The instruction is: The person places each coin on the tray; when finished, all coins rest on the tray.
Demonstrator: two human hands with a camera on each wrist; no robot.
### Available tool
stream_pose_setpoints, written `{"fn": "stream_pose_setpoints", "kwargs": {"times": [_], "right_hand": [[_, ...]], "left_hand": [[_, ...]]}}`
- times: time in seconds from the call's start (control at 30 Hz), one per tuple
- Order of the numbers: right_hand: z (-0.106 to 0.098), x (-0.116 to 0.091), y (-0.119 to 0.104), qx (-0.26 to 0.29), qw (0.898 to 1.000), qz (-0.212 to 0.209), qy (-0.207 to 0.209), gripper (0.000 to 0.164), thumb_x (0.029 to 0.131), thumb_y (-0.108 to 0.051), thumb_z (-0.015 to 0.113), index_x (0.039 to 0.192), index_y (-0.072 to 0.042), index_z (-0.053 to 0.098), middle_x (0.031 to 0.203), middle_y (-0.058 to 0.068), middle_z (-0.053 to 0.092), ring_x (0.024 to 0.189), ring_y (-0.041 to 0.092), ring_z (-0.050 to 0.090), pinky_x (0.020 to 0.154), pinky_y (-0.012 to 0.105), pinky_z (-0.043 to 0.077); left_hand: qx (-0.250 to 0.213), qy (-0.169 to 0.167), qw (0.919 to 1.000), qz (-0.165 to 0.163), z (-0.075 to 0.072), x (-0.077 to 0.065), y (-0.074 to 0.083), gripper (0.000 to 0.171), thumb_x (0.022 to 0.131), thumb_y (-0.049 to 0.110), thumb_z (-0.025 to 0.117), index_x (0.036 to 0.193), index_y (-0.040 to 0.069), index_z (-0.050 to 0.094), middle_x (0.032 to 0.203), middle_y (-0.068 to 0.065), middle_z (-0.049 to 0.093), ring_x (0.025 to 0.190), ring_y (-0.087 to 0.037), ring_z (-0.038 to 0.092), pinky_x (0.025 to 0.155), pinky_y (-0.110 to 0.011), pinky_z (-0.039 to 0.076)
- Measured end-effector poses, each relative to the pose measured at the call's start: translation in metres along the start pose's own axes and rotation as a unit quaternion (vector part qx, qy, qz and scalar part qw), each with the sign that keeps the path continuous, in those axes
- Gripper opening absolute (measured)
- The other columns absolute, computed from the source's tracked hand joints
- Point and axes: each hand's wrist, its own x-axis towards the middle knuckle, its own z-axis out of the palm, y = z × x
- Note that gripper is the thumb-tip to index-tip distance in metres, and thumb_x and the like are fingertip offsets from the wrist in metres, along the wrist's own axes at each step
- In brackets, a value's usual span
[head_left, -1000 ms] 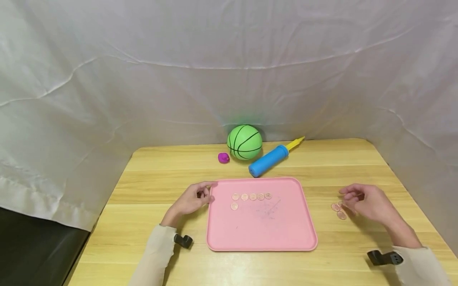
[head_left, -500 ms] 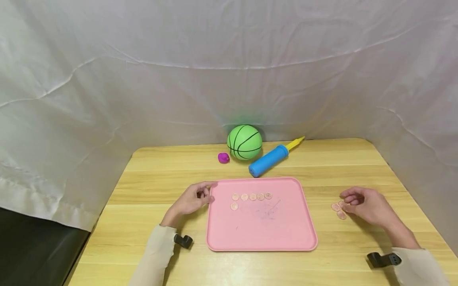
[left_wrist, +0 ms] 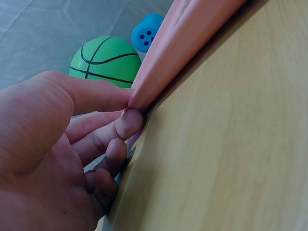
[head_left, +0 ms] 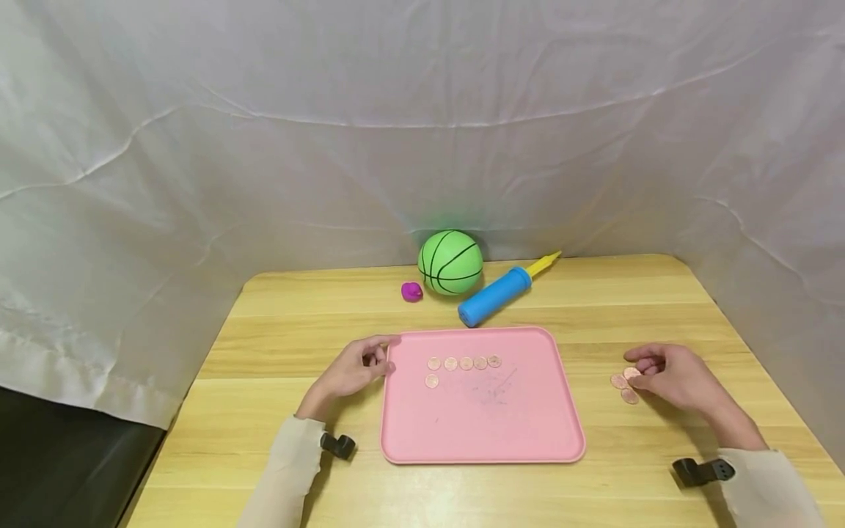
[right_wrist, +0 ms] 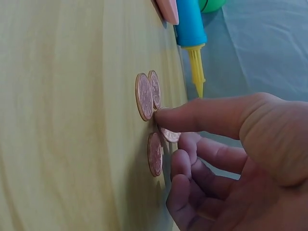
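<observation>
My left hand point(head_left: 350, 370) pinches the left rim of a pink tray point(head_left: 528, 433) between thumb and index finger, the other fingers curled below, as the left wrist view shows. On the tray several copper-coloured coins lie in a row, with a single coin point(head_left: 432, 380) under the row's left end. Right of the tray, my right hand point(head_left: 683, 378) is at a small group of similar coins on the table. In the right wrist view its thumb and finger pinch a tilted coin point(right_wrist: 171, 135), partly hidden by the thumb. Beside it lie a near coin point(right_wrist: 144, 97) and a lower coin point(right_wrist: 155, 154).
A green ball point(head_left: 451, 262) with black lines stands at the back of the table. A small purple duck point(head_left: 412, 292) sits left of it, a blue hand pump point(head_left: 495, 297) with a yellow nozzle right of it. A light grey cloth point(head_left: 422, 176) hangs behind the wooden table point(head_left: 264, 352).
My right hand has come down onto the coins; its thumb and finger have closed on one coin, which now shows tilted. The left hand and the tray have stayed in place.
</observation>
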Motion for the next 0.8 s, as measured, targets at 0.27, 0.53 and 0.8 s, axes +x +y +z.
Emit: {"fn": "stream_pose_setpoints", "kwargs": {"times": [0.27, 0.53, 0.8], "right_hand": [[0.001, -0.001, -0.001, -0.006, 1.000, -0.018, 0.022, 0.016, 0.099, -0.017, 0.080, 0.108, -0.005, 0.083, 0.099, 0.008, 0.081, 0.078, -0.003, 0.062, 0.067, 0.020, 0.053], [-0.003, 0.000, -0.005, 0.010, 1.000, -0.007, 0.016, 0.018, 0.103, -0.018, 0.076, 0.113, -0.004, 0.083, 0.106, 0.012, 0.083, 0.081, 0.001, 0.066, 0.068, 0.022, 0.055], [0.001, 0.002, -0.014, 0.015, 1.000, 0.005, 0.018, 0.025, 0.101, -0.024, 0.079, 0.113, -0.002, 0.081, 0.099, 0.009, 0.080, 0.078, 0.004, 0.063, 0.065, 0.024, 0.055]], "left_hand": [[-0.004, 0.004, 1.0000, 0.002, 0.001, 0.000, 0.000, 0.054, 0.100, 0.003, 0.073, 0.152, -0.006, 0.058, 0.093, -0.012, 0.065, 0.081, -0.014, 0.051, 0.072, -0.020, 0.044], [-0.004, 0.005, 1.0000, 0.005, 0.001, 0.000, -0.001, 0.054, 0.100, 0.002, 0.073, 0.151, -0.006, 0.059, 0.093, -0.014, 0.066, 0.080, -0.014, 0.051, 0.073, -0.019, 0.043], [-0.001, 0.002, 1.0000, 0.005, 0.000, 0.000, -0.002, 0.054, 0.101, 0.004, 0.072, 0.152, -0.005, 0.058, 0.091, -0.010, 0.066, 0.080, -0.011, 0.051, 0.073, -0.020, 0.043]]}}
